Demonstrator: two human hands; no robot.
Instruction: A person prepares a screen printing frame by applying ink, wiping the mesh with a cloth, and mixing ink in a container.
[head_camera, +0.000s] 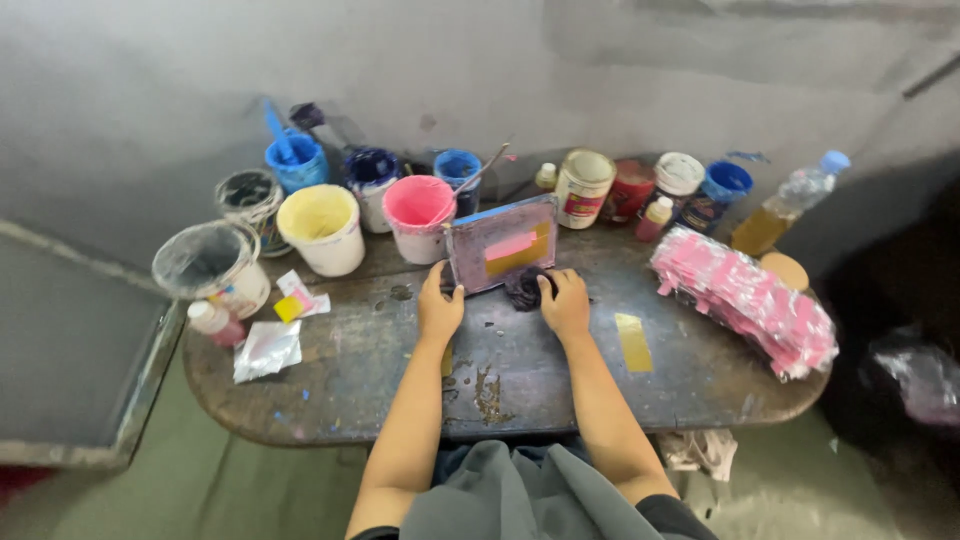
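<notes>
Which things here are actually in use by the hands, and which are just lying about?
In use: left hand, right hand, small purple-stained framed screen, dark crumpled rag.

Lying about: pink paint bucket, yellow paint bucket, stack of pink printed packets, plastic bottle of yellow liquid.

Paint tubs (320, 225) stand left of the printing screen frame (502, 243), packet stack (745, 299) right, cloth (524, 287) before it
</notes>
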